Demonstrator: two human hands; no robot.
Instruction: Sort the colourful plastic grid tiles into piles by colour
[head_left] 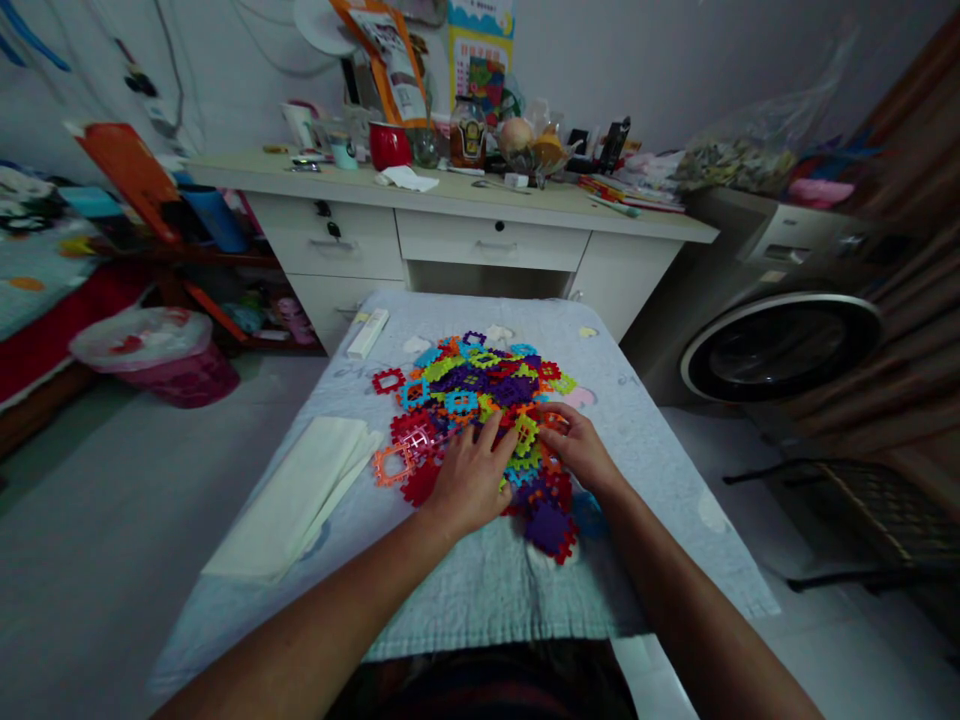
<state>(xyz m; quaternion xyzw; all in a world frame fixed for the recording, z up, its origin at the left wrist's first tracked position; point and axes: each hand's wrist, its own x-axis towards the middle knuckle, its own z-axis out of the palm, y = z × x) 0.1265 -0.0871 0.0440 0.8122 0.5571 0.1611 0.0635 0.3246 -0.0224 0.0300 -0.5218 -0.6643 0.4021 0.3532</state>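
A heap of colourful flat plastic interlocking pieces [480,380] with notched edges, some solid and some open frames, covers the middle of the cloth-covered table. My left hand [472,478] lies over the near part of the heap, palm down, fingers spread and touching the pieces. At the heap's right side, my right hand [581,450] has its thumb and index finger around an orange interlocking piece [553,420]. Between the hands shows a yellow-green frame piece [526,433]. A purple square piece [550,525] lies near the front, over red ones.
A folded pale cloth [300,500] lies left on the table [637,480], with a white narrow box [368,333] farther back. Behind stands a cluttered white desk [495,240]. A washing machine [780,300] is at right, a pink bin [161,355] at left.
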